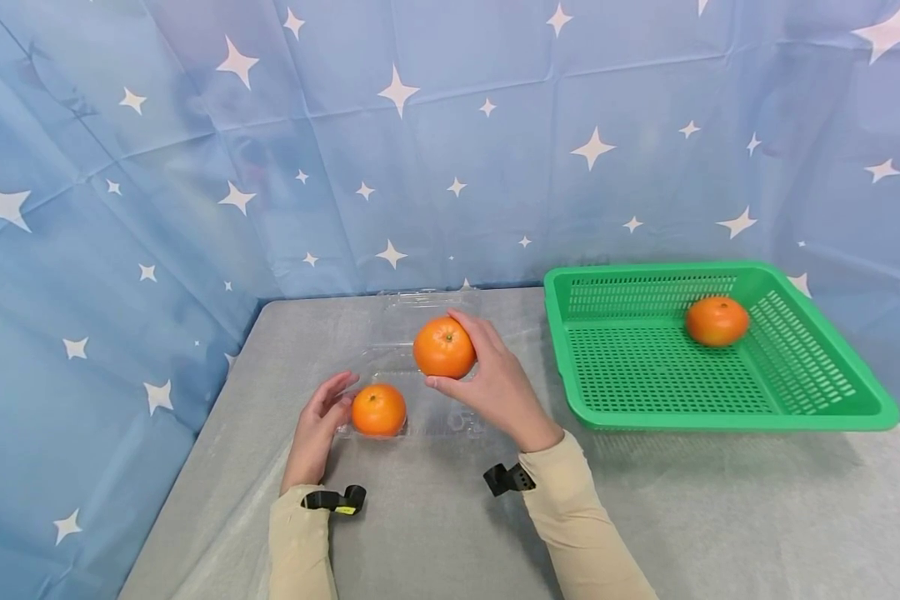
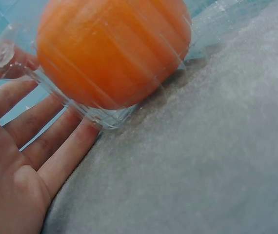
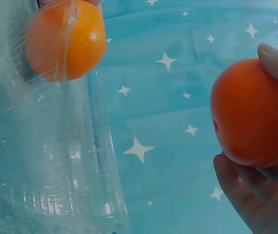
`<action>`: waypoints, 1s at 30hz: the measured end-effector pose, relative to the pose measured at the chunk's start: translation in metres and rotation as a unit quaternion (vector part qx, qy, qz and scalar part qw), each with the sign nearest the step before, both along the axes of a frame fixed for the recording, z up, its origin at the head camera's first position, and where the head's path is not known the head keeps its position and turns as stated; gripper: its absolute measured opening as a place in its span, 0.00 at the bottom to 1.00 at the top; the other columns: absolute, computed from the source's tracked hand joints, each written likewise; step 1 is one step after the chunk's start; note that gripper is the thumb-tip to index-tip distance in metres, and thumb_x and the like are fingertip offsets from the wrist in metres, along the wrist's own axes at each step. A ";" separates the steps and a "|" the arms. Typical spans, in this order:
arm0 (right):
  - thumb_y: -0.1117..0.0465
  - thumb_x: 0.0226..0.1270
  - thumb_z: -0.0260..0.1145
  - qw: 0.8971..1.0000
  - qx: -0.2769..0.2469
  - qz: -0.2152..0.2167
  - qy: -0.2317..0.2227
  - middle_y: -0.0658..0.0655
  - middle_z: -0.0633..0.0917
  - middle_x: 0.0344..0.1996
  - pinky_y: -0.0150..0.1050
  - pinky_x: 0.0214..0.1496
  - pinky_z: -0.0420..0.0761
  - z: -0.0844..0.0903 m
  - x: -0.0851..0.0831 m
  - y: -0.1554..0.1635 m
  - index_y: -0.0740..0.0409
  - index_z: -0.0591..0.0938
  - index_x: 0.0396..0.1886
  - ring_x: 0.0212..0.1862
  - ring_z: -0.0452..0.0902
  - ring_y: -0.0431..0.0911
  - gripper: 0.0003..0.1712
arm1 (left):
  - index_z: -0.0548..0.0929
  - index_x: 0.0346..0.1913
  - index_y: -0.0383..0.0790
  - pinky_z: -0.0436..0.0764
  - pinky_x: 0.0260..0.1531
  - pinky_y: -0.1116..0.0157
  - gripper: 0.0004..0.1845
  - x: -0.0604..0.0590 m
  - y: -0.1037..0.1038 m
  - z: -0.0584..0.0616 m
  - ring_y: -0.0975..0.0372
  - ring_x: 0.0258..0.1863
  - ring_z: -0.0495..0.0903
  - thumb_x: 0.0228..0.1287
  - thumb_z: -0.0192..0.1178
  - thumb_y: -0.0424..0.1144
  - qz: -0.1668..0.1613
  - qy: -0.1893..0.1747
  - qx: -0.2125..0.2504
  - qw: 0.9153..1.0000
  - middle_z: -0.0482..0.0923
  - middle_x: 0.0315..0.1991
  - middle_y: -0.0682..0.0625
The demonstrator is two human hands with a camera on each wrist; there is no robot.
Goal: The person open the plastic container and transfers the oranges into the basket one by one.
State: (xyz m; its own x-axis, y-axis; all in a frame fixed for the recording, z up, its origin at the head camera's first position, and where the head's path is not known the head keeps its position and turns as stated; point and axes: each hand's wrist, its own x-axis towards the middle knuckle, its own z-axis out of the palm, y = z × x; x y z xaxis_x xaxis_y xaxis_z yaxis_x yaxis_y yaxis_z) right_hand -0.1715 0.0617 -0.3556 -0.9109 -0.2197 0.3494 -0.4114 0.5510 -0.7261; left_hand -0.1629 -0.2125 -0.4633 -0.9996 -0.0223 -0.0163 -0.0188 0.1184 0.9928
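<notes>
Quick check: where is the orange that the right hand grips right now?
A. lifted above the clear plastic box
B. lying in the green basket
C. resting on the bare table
A: the right hand holds the orange raised over the clear plastic box.

I'm looking at a staged recording booth, not a home or kitchen. Blue star-print cloth [image 1: 450, 142] hangs as backdrop on all sides, and the desk [image 1: 435, 533] is wrapped in grey fabric under clear plastic sheeting.
</notes>
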 end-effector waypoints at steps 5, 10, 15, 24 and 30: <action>0.36 0.44 0.66 1.000 0.004 0.005 0.009 0.43 0.64 0.57 0.44 0.41 0.75 0.003 0.002 -0.001 0.30 0.57 0.64 0.47 0.70 0.41 0.46 | 0.66 0.62 0.50 0.69 0.51 0.59 0.22 0.003 0.002 0.009 0.62 0.54 0.69 0.65 0.51 0.42 -0.004 -0.004 0.006 1.000 0.66 0.59 0.54; 0.35 0.44 0.65 1.000 0.009 0.008 0.014 0.43 0.65 0.57 0.44 0.41 0.75 0.005 0.003 -0.001 0.31 0.57 0.64 0.47 0.70 0.41 0.46 | 0.64 0.62 0.47 0.70 0.50 0.60 0.23 0.006 0.004 0.017 0.61 0.55 0.68 0.65 0.50 0.41 -0.006 -0.004 0.006 1.000 0.66 0.60 0.51; 0.36 0.44 0.66 1.000 0.011 0.006 0.017 0.43 0.65 0.57 0.44 0.41 0.75 0.007 0.005 -0.001 0.35 0.59 0.64 0.48 0.70 0.41 0.46 | 0.65 0.62 0.49 0.70 0.51 0.61 0.23 0.003 0.002 0.009 0.61 0.55 0.68 0.65 0.51 0.43 -0.002 -0.008 0.008 1.000 0.66 0.59 0.53; 0.36 0.43 0.67 0.999 0.012 0.013 0.032 0.44 0.65 0.57 0.45 0.42 0.75 0.013 0.009 -0.003 0.34 0.58 0.64 0.48 0.70 0.42 0.46 | 0.67 0.60 0.54 0.70 0.50 0.60 0.22 -0.001 -0.001 -0.001 0.61 0.54 0.69 0.63 0.52 0.46 0.005 0.004 -0.004 1.000 0.67 0.58 0.55; 0.35 0.43 0.65 0.999 0.016 0.021 0.040 0.44 0.65 0.58 0.45 0.42 0.75 0.015 0.012 -0.004 0.35 0.59 0.64 0.49 0.69 0.41 0.47 | 0.66 0.61 0.53 0.69 0.52 0.57 0.23 -0.001 0.000 -0.001 0.61 0.54 0.69 0.63 0.53 0.48 0.006 0.002 -0.006 1.000 0.67 0.58 0.55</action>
State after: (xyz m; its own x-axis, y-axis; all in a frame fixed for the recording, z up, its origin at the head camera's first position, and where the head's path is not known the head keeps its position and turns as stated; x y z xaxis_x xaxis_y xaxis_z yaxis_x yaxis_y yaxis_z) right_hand -0.1595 0.0576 -0.3406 -0.8698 -0.2692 0.4136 -0.4911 0.5537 -0.6724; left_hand -0.1643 -0.2121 -0.4640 -0.9994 -0.0337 -0.0120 -0.0164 0.1309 0.9913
